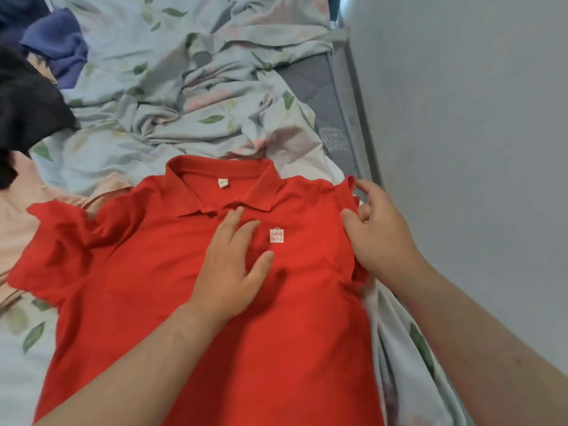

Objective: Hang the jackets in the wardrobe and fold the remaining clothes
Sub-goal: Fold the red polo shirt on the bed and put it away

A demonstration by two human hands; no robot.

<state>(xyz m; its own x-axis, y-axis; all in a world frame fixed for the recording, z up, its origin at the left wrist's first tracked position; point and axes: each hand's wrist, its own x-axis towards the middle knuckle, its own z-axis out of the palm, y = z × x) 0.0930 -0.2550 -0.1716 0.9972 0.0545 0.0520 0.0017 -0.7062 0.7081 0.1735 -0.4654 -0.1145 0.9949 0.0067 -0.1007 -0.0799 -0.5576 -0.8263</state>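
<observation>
On the bed's leaf-print sheet (190, 96) lies a red polo shirt (159, 272), front up and collar away from the person. Left hand (229, 269) presses flat on the chest, fingers straight and spread — holding nothing. Right hand (379, 232) curls its fingers round the shirt's right sleeve edge, gripping it. Dark clothes (27, 118) and a blue garment (58, 44) sit at the far left.

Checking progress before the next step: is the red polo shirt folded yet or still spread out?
Spread out. The red polo shirt lies front up, one sleeve out flat; the left hand presses its chest, the right hand pinches the other sleeve.
</observation>
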